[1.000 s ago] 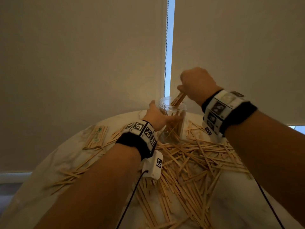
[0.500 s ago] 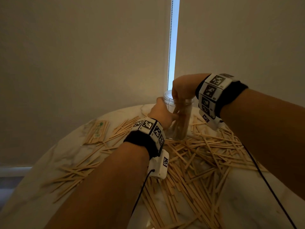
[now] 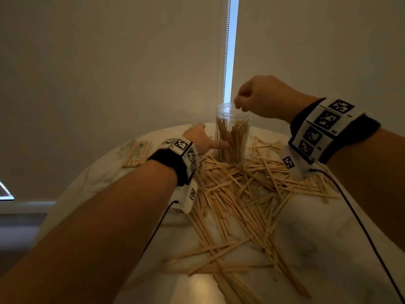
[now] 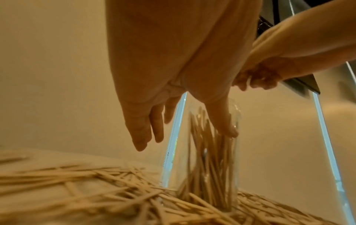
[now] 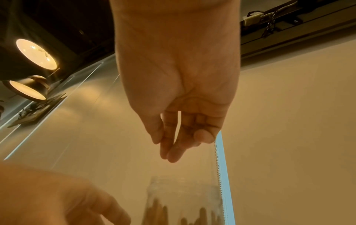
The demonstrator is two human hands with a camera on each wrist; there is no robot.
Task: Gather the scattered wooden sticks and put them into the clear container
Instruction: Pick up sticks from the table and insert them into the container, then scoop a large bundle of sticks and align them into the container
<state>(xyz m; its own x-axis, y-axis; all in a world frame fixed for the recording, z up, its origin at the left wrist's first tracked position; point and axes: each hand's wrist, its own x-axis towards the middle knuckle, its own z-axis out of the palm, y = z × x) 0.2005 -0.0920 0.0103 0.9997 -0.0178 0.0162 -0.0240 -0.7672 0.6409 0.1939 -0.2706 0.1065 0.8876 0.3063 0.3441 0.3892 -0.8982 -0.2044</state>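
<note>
Our right hand (image 3: 258, 95), its grip loose and empty, hovers above the clear container (image 3: 232, 137); scattered wooden sticks (image 3: 236, 194) lie below (left hand (image 3: 201, 139) open, thumb steadying it).

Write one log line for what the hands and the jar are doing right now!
left hand: thumb touches clear jar | right hand: empty, above jar mouth | jar: upright, part full | wooden sticks: many scattered on table

Dim, warm-toned room. Two ceiling lamps (image 5: 36, 54) glare in right wrist view; daylight strip (image 3: 232, 49) between blinds. Left wrist view motion-blurred on sticks (image 4: 77, 190). Wide-angle bending at edges; container (image 5: 183, 202) out of focus.
</note>
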